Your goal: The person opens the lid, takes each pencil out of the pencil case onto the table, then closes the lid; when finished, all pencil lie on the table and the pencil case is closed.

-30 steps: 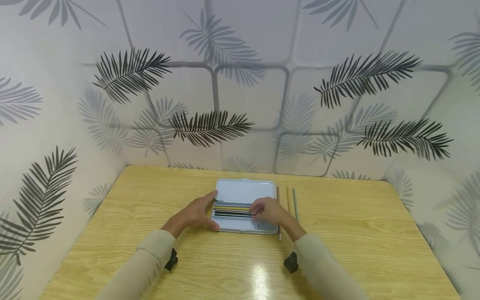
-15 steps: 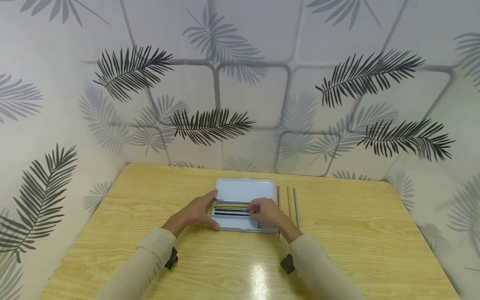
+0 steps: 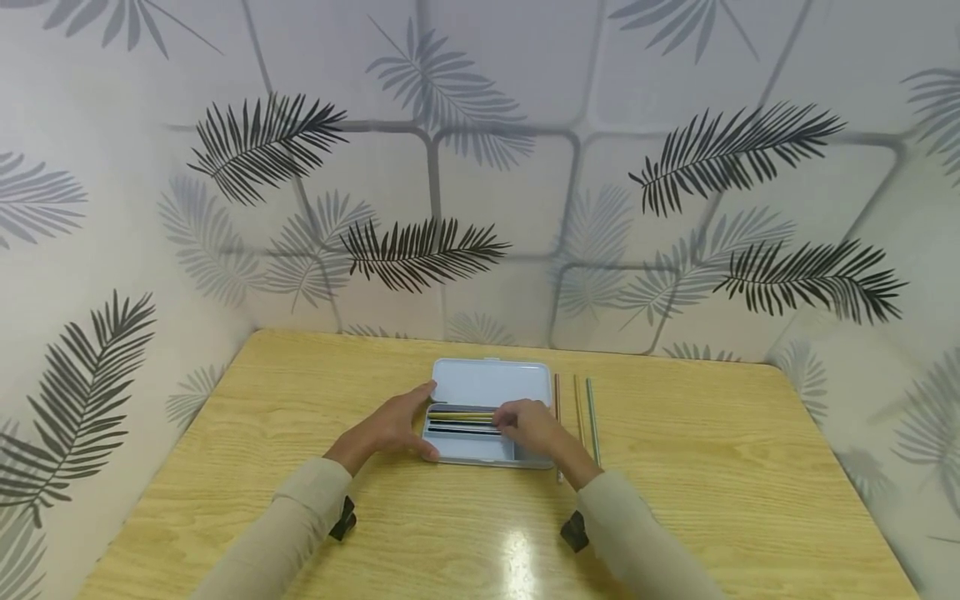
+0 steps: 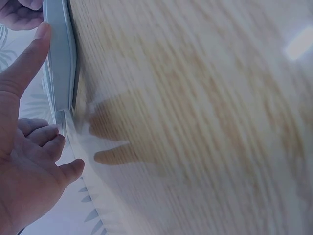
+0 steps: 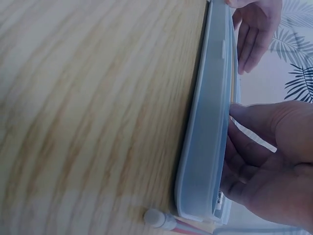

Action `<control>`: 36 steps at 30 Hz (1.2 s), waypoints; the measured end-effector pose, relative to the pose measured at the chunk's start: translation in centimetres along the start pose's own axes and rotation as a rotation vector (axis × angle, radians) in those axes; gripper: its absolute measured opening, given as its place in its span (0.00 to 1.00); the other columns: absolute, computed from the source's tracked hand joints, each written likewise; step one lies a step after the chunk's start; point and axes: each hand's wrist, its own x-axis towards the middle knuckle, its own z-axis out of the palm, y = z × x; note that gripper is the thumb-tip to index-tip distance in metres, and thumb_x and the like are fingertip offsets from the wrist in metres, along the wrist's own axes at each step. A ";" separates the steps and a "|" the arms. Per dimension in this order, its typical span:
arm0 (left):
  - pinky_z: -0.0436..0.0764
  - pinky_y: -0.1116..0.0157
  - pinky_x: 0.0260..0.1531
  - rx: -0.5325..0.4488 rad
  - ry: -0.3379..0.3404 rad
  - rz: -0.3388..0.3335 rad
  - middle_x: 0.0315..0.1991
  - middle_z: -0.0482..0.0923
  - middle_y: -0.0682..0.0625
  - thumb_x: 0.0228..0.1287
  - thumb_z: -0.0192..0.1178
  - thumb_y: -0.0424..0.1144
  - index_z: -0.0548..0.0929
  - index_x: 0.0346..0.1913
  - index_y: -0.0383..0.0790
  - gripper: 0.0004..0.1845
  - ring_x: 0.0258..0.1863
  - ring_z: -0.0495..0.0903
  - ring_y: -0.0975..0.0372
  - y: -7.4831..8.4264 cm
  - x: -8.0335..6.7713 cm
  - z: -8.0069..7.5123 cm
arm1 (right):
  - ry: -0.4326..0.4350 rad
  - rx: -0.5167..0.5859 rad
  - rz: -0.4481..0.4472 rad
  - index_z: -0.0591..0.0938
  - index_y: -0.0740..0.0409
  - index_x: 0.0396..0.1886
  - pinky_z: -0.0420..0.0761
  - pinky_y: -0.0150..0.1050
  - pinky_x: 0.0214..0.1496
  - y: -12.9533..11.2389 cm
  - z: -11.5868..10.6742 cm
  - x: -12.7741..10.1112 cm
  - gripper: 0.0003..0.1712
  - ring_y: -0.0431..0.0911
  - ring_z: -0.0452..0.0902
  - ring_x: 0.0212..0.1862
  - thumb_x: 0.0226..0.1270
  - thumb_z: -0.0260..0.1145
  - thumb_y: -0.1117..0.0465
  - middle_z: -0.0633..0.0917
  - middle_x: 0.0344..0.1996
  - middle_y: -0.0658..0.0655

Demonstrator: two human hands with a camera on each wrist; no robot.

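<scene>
A light blue pencil case (image 3: 468, 451) lies on the table with its lid (image 3: 491, 382) folded back. Several pencils, dark and pale, lie lengthwise in its rear compartment. My left hand (image 3: 390, 423) spans the case's left end, thumb at the front corner and a finger near the lid; the left wrist view shows the thumb (image 4: 29, 66) straight against the case wall. Over the right part of the case, my right hand (image 3: 534, 425) pinches a yellow pencil (image 3: 459, 415) between thumb and fingers. The pencil's right end is hidden by the hand.
To the right of the case lie a dark red pencil (image 3: 557, 392), a tan pencil (image 3: 578, 400) and a green pencil (image 3: 592, 408), side by side. In the right wrist view a white eraser end (image 5: 155, 218) shows beside the case corner. A patterned wall stands behind the table.
My right hand has shifted slightly left over the case, and the yellow pencil now lies a little slanted above the dark ones. My left hand stays at the case's left end.
</scene>
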 end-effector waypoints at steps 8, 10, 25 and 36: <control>0.56 0.53 0.73 0.010 -0.004 -0.008 0.76 0.49 0.45 0.33 0.78 0.54 0.49 0.75 0.41 0.67 0.75 0.51 0.51 -0.1 -0.1 0.1 | -0.006 0.030 -0.045 0.84 0.59 0.36 0.81 0.35 0.40 0.0 -0.1 0.0 0.08 0.40 0.78 0.34 0.58 0.65 0.72 0.85 0.30 0.52; 0.56 0.53 0.73 0.010 -0.001 -0.003 0.76 0.50 0.45 0.33 0.78 0.54 0.49 0.75 0.41 0.66 0.75 0.51 0.51 -0.2 -0.1 0.1 | -0.003 0.031 -0.039 0.84 0.60 0.36 0.81 0.35 0.40 -0.1 0.0 0.0 0.08 0.40 0.79 0.35 0.58 0.64 0.72 0.85 0.31 0.53; 0.57 0.53 0.73 0.005 -0.006 -0.008 0.76 0.50 0.45 0.33 0.79 0.53 0.49 0.75 0.41 0.66 0.75 0.52 0.51 0.2 -0.1 -0.2 | -0.031 0.069 0.004 0.86 0.55 0.37 0.79 0.36 0.41 0.5 -0.2 0.3 0.08 0.40 0.77 0.36 0.61 0.64 0.69 0.86 0.33 0.50; 0.57 0.52 0.72 0.007 -0.007 -0.006 0.75 0.50 0.45 0.34 0.79 0.52 0.49 0.75 0.41 0.66 0.74 0.52 0.50 0.4 -0.2 -0.4 | -0.023 0.164 -0.089 0.83 0.57 0.40 0.77 0.35 0.41 1.0 -1.7 0.2 0.08 0.42 0.75 0.39 0.66 0.60 0.68 0.82 0.34 0.53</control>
